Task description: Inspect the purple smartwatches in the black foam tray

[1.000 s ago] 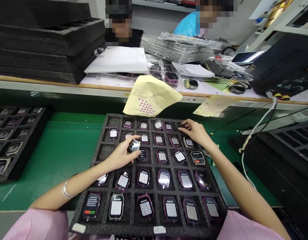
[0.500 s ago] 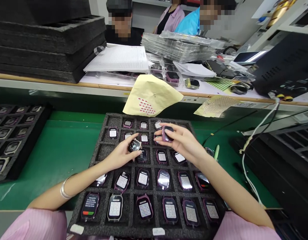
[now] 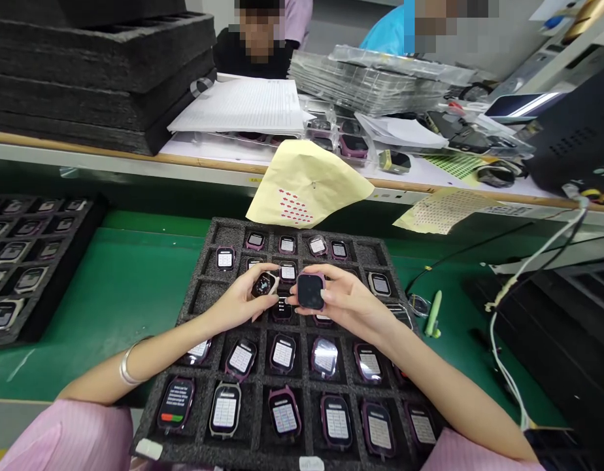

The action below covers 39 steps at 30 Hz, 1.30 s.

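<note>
Above the middle of a black foam tray (image 3: 255, 444), my left hand (image 3: 248, 294) grips a light-framed watch (image 3: 265, 284) whose round dial is lit. Just to its right, my right hand (image 3: 341, 297) holds a purple-framed watch (image 3: 310, 290) between thumb and fingers, its dark screen facing me. The two watches are close together but apart. Beneath them, several watches lie in the tray's compartments, many with white grid screens. One at the lower left (image 3: 176, 403) shows text with a red and green bar.
At the left is another tray of watches (image 3: 30, 280). Black foam trays (image 3: 86, 72) are stacked on the shelf, beside papers (image 3: 243, 104) and clear plastic trays (image 3: 365, 82). Yellow sheets (image 3: 306, 186) hang from its edge. A green pen (image 3: 434, 314) and white cable (image 3: 495, 337) are at the right. People sit beyond.
My right hand has moved left and down with the purple-framed watch, bringing it nearer the left one and turning its screen towards me. My left hand has barely moved. The view has shifted slightly.
</note>
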### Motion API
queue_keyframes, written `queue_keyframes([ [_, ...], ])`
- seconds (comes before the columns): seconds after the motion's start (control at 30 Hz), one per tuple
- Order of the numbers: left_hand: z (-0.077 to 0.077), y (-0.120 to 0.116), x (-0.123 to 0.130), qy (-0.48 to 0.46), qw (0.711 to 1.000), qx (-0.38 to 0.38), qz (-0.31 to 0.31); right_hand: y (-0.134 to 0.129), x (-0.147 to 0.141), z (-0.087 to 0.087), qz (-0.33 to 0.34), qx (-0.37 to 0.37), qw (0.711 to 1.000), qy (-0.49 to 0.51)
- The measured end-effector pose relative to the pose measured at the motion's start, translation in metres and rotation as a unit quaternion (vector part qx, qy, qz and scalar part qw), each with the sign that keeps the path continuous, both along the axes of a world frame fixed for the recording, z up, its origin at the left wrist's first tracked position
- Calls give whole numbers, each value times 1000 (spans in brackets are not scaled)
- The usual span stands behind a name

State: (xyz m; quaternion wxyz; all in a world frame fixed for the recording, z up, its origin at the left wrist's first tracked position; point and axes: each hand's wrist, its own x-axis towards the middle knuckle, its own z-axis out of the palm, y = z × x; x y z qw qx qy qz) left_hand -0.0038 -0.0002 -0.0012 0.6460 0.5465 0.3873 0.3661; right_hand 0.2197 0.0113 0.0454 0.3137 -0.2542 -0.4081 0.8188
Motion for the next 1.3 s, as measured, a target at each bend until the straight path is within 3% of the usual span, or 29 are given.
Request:
queue_keyframes([
  [0.2, 0, -1, 2, 34, 999, 29, 15, 1, 4, -6, -21, 28, 999, 1],
  [0.53, -2, 0, -2, 108, 981, 158, 32, 2, 5, -9, -21, 49, 998, -29],
  [0.77, 1, -2, -3, 63, 998, 30, -7, 4, 6, -12, -22, 47, 997, -56],
  [1.3, 2, 0, -4, 15, 1000, 4, -12, 3, 6, -6, -48, 49, 994, -90],
])
